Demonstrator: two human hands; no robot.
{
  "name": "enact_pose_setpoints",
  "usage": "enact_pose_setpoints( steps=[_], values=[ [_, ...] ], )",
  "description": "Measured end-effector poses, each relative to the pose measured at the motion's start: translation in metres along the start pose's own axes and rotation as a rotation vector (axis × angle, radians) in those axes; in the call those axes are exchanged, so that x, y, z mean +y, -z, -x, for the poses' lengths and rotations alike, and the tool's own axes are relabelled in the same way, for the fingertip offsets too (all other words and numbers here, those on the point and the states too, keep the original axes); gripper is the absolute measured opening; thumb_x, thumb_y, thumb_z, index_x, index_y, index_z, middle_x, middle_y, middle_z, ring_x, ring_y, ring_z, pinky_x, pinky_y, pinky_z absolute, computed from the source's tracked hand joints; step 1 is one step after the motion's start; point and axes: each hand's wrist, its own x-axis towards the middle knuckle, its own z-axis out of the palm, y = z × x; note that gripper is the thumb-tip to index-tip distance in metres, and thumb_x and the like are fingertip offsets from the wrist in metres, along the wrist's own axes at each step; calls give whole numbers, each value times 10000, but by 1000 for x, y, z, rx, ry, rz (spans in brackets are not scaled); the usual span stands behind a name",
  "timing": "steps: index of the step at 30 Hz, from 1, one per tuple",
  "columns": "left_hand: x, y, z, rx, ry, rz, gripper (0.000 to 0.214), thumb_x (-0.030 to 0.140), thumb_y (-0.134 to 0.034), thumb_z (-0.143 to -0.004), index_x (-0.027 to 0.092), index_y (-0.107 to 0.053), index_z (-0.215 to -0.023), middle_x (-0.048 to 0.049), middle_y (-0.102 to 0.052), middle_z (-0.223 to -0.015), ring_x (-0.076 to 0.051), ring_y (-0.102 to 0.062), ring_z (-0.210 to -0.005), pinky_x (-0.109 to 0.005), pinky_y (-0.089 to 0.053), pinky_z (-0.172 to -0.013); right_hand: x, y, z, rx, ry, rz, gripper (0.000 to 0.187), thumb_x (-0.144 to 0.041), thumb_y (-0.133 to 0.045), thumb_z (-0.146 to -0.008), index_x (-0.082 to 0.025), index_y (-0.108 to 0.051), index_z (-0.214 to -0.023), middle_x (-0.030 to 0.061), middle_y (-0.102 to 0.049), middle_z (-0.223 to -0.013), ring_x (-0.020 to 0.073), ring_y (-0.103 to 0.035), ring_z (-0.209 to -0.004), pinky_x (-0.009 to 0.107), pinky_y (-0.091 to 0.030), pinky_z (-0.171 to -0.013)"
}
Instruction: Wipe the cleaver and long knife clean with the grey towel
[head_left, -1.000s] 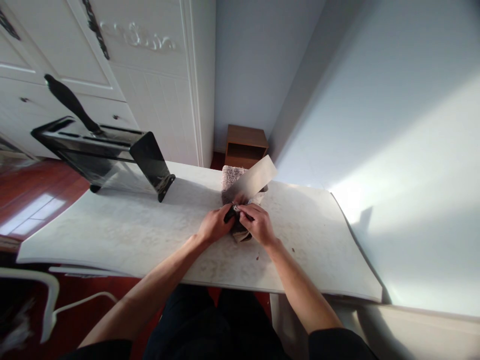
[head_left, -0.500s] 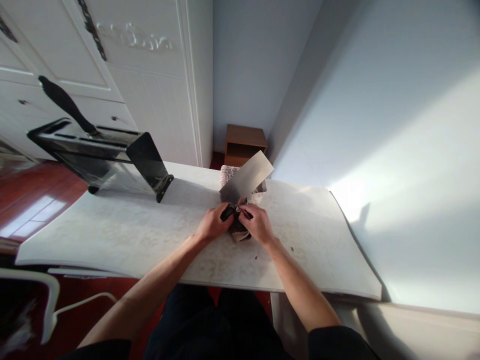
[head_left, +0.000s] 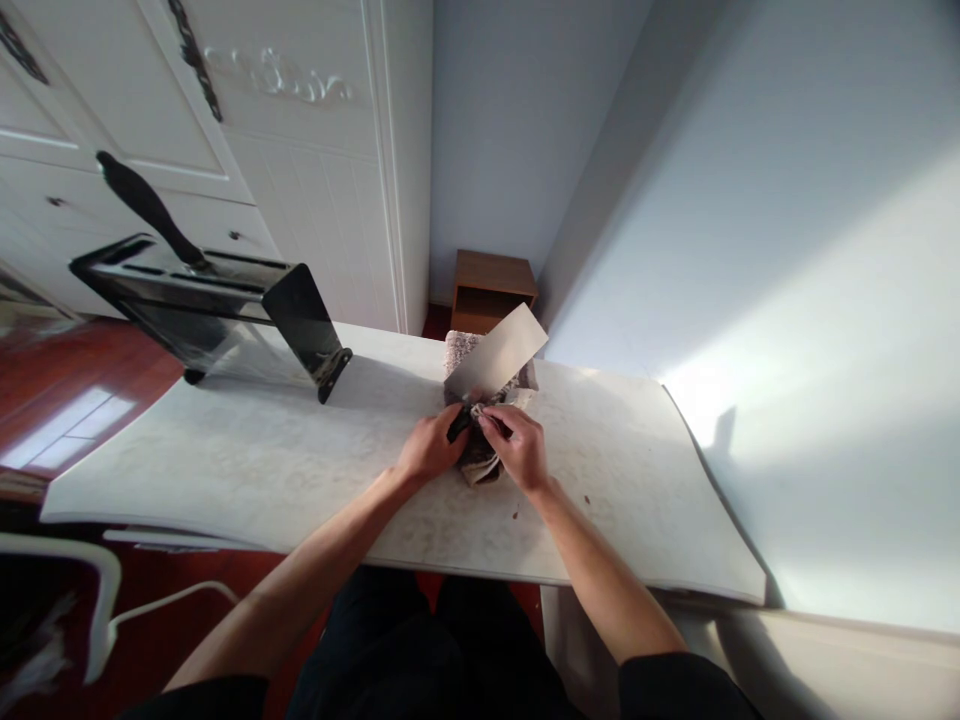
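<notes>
My left grip (head_left: 429,455) is closed around the dark handle (head_left: 456,428) of the cleaver (head_left: 495,358), just above the tabletop (head_left: 262,460). I hold it there because the handle is the one safe place to steady a blade this broad. The blade rises from my grips and slants up and away to the right. Its flat catches the light, and its far end points away from my body.

My right grip (head_left: 517,450) sits just beside the left, with the fingertips pinched shut where blade meets handle. They look to be closed on a fold of the towel (head_left: 459,345). That puts cloth, not bare skin, against the steel, though the contact is too small to see clearly. The rest of the towel lies bunched under both grips and spreads out beyond them beneath the blade. I judge it cushions the cleaver and stops it skidding on the smooth top.

The knife block (head_left: 217,310) stands well apart at the far left of the tabletop, out of my elbows' way. One black-handled knife (head_left: 142,205) sticks out of it at a slant. A small wooden cabinet (head_left: 491,290) sits on the floor beyond the tabletop's far edge.
</notes>
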Motion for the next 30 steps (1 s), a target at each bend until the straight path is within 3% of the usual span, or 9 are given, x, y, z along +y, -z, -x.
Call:
enact_pose_setpoints(
  steps=[6,11,17,22,27,30],
  values=[
    [0,-2,3,-71,-48,-142,377,298,-498,-876,195,-560,-1234,-112,-724,-1037,-259,-694,-891,-293,-491,-724,0,-3,2,-14,39,36,173,-256,-572,-885,-218,-727,-951,72,-726,-854,195,-665,-805,346,-543,-795],
    [0,-3,3,-51,-40,-130,359,297,-503,-878,200,-574,-1216,-109,-724,-1031,-248,-692,-890,-286,-489,-736,-1,-1,-1,-43,-8,2,170,-263,-571,-875,-225,-731,-919,65,-729,-854,191,-673,-789,329,-545,-767],
    [2,0,2,-20,-15,7,264,273,-516,-857,226,-617,-1096,-69,-725,-979,-224,-680,-897,-257,-468,-721,1,0,-2,-78,-54,10,137,-241,-583,-845,-213,-715,-871,57,-730,-836,186,-677,-767,300,-537,-740],
    [7,6,1,39,-11,137,147,285,-511,-854,187,-617,-887,-26,-677,-797,-157,-621,-722,-223,-424,-642,4,-4,0,-93,-121,21,153,-242,-562,-853,-212,-706,-894,59,-736,-869,200,-674,-797,318,-526,-764],
    [8,7,0,101,-18,287,211,339,-540,-834,149,-619,-882,-14,-643,-790,-136,-575,-720,-210,-427,-659,7,-7,-1,-30,-253,-117,188,-326,-557,-872,-198,-687,-915,48,-727,-868,200,-666,-816,315,-519,-771],
    [9,7,1,71,-20,397,225,357,-560,-826,146,-616,-881,-8,-628,-742,-134,-573,-676,-211,-432,-621,8,-6,-3,-7,-331,-254,199,-362,-591,-847,-191,-680,-899,32,-715,-829,193,-658,-790,303,-524,-743]
  ],
)
